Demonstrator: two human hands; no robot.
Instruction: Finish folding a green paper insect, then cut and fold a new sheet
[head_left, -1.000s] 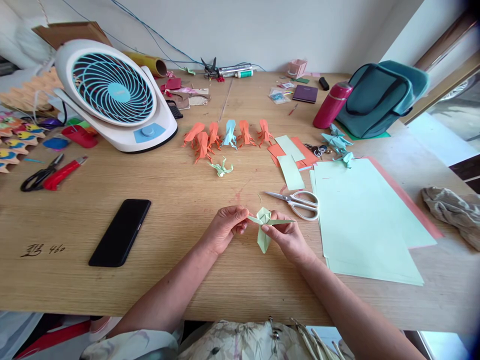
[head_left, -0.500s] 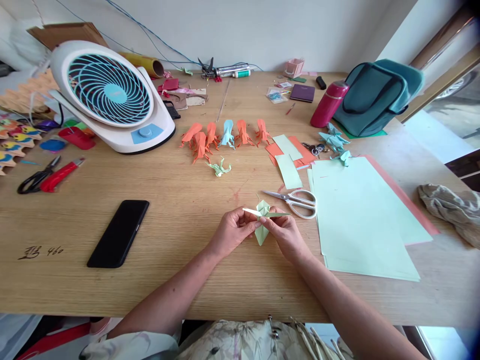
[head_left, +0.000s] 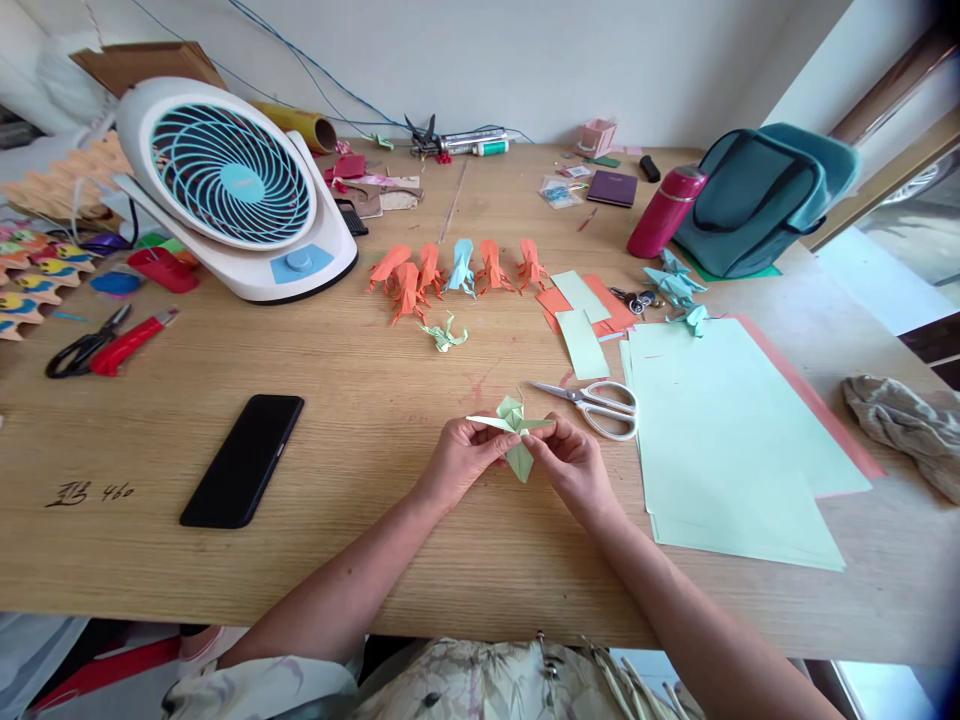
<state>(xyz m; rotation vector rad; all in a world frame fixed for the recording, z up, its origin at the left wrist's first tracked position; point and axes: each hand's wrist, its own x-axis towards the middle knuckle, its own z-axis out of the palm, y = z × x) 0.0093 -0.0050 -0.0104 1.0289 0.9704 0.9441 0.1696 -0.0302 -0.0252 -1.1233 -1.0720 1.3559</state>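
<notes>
A pale green folded paper figure (head_left: 514,425) is held just above the wooden table (head_left: 360,560), near its front middle. My left hand (head_left: 459,462) pinches its left side, close to a thin pointed flap sticking out to the left. My right hand (head_left: 573,467) pinches its right side from the other way. Both hands have fingers closed on the paper. Its lower point hangs down between my thumbs.
White-handled scissors (head_left: 600,404) lie right of my hands, beside a stack of pale green sheets (head_left: 720,440). A row of orange and blue paper figures (head_left: 450,270) and a small green one (head_left: 444,334) sit further back. A black phone (head_left: 241,460) lies left; a fan (head_left: 232,190) stands at back left.
Both hands have drifted slightly left and away from me with the paper figure. Its left flap now sticks out further to the left, and the hands sit closer together.
</notes>
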